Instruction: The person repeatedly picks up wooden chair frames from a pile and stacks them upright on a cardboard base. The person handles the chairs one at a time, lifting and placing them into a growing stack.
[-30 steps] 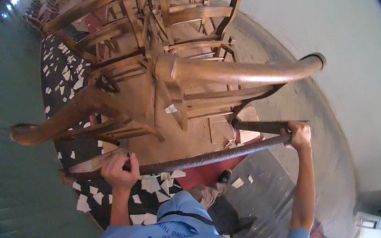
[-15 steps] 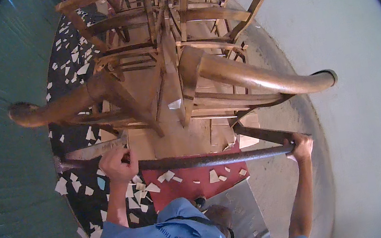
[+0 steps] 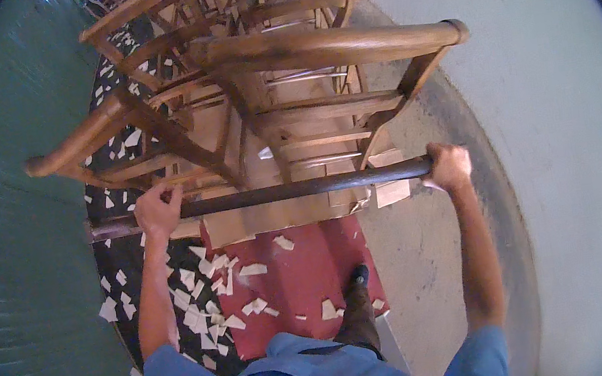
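My left hand [image 3: 158,210] wraps around a dark round push bar [image 3: 301,189] near its left end. Near the bar's right end, my right hand [image 3: 452,166] is closed around it too. Both arms reach forward, and the bar runs level across in front of me. Just beyond it stand wooden chairs, with a right chair [image 3: 343,44] and a left chair [image 3: 81,137] nearest, their backs toward me. They stand on brown cardboard [image 3: 245,226], which reaches under the bar. What carries the cardboard is mostly hidden.
Pale scraps [image 3: 195,308] litter the black and red floor covering [image 3: 296,265]. Bare concrete [image 3: 422,271] lies to the right, beside a pale wall [image 3: 563,153]. A green sheet-like surface [image 3: 22,263] rises along the left. More wooden chairs [image 3: 300,5] stand farther ahead.
The bar and both hands have moved forward, away from my body, and my arms are straighter. The near chairs have shifted and turned in view. A shoe now shows on the red covering.
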{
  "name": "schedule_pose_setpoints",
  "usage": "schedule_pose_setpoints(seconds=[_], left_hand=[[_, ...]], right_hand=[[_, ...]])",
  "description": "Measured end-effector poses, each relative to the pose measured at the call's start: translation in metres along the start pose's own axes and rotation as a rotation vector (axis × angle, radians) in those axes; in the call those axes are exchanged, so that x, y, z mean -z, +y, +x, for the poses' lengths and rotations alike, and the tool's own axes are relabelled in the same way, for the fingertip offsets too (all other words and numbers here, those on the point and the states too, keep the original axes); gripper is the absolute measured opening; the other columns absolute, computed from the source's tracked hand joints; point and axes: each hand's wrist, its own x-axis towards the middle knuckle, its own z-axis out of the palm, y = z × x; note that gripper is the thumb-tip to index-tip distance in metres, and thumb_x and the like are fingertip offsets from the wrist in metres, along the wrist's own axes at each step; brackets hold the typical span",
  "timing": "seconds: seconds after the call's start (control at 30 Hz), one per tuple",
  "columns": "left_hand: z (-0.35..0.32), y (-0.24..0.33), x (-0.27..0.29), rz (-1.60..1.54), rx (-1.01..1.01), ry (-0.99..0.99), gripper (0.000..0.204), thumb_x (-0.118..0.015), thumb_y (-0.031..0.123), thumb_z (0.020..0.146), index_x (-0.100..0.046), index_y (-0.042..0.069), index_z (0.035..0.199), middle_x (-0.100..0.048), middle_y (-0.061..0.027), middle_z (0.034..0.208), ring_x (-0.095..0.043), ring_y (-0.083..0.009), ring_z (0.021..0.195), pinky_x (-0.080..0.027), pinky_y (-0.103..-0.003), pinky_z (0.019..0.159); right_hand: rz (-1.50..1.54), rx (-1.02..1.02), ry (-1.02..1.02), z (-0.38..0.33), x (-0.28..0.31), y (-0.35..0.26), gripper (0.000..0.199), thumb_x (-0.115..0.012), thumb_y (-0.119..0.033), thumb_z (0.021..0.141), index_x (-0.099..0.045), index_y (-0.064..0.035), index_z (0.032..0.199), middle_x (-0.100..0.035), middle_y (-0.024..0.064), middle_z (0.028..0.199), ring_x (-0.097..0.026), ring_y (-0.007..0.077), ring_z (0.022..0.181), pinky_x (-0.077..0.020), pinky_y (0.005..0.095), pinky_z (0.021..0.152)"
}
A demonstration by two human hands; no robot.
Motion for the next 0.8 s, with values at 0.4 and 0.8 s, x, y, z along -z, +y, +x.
schedule_pose_setpoints(seconds=[0.4,0.8], left_hand=[[0.039,-0.003,-0.151,0.05,-0.028,-0.044,0.031,-0.07,0.038,0.085,-0.079,0.008,0.087,-0.074,-0.014,0.078,-0.072,-0.0349,0.072,-0.057,-0.043,0.071],[0.184,0.087,-0.295,0.055,0.006,-0.127,0.034,-0.069,0.042,0.087,-0.079,0.009,0.084,-0.073,-0.0167,0.077,-0.072,-0.0385,0.076,-0.057,-0.046,0.075]], right_hand=[[0.084,0.052,0.043,0.101,-0.125,0.038,0.033,-0.077,-0.031,0.061,-0.069,-0.0123,0.087,-0.074,0.0132,0.089,-0.073,0.0371,0.087,-0.0583,0.0498,0.077],[0.026,0.044,0.049,0.31,-0.187,0.134,0.034,-0.074,-0.031,0.06,-0.073,-0.0137,0.089,-0.075,0.0157,0.087,-0.073,0.0379,0.084,-0.0585,0.05,0.077]])
